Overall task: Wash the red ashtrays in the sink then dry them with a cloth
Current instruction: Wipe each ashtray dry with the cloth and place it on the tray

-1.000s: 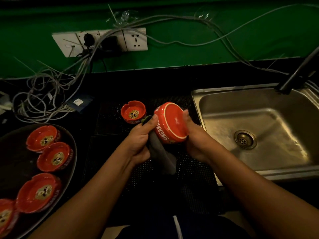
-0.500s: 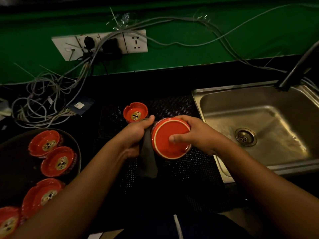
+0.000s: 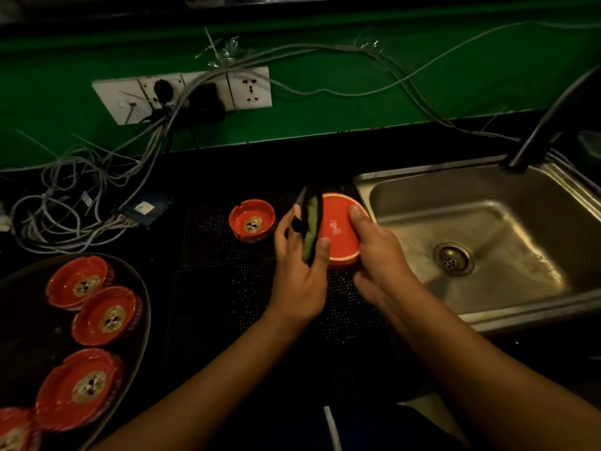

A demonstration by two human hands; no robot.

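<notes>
Red ashtray [image 3: 340, 230] base-up, dark cloth [image 3: 311, 222] against rim.

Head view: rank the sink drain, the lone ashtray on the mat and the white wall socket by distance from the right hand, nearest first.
From the right hand:
1. sink drain, just to its right, down in the sink.
2. lone ashtray, to its left on the mat.
3. wall socket, far back-left on the green wall.

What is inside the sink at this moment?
Only the drain strainer shows in the sink, nothing else. The right hand hides part of its left edge.
</notes>
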